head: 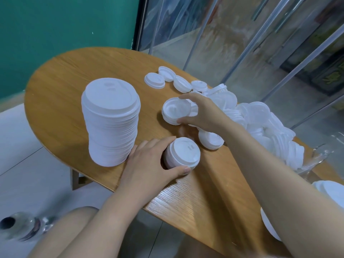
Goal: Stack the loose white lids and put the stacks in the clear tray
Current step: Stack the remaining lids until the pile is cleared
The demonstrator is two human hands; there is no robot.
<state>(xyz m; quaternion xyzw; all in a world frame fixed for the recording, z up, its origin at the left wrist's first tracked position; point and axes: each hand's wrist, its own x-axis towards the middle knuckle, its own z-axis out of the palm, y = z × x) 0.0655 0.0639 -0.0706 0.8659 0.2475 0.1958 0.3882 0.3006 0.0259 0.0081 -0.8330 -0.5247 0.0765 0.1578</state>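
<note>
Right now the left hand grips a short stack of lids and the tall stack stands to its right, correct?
Not quite. The head view shows the tall stack standing to the left of the left hand, which does grip the short stack of lids.

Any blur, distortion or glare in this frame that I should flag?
Head view: wide-angle bending curves the wooden table edge; the tall lid stack and both hands are sharp; the clear object on the floor at lower left is smeared; the glass panels behind carry hazy reflections.
</note>
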